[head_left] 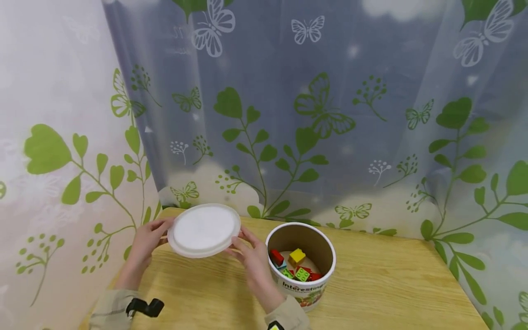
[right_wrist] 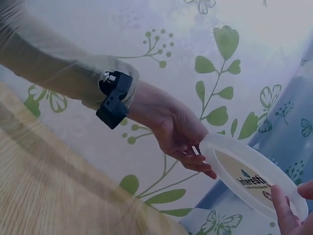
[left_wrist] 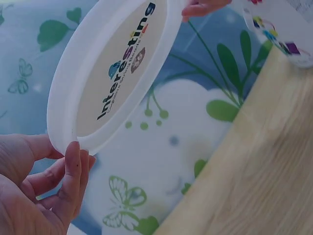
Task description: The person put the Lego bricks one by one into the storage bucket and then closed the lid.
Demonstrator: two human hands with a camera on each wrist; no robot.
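A round white lid (head_left: 205, 228) is held up above the table's left part, tilted, its plain face toward the head camera. My left hand (head_left: 149, 241) pinches its left rim between thumb and fingers; the left wrist view shows these fingertips (left_wrist: 73, 156) on the rim. On the opposite rim, my right hand (head_left: 252, 256) grips with thumb on top and fingers beneath. The lid's other face bears the printed word "Interesting" (left_wrist: 128, 61). Just right of the right hand stands an uncovered white bucket (head_left: 305, 286) with several toy bricks inside, among them a yellow brick (head_left: 296, 257) and a green brick (head_left: 302, 274).
The wooden table (head_left: 383, 279) extends to the right of the bucket. A printed curtain (head_left: 264, 151) with leaves and butterflies hangs along the table's back edge, and another pale one (head_left: 62, 197) at the left. A black wrist device (head_left: 145, 307) sits on the left sleeve.
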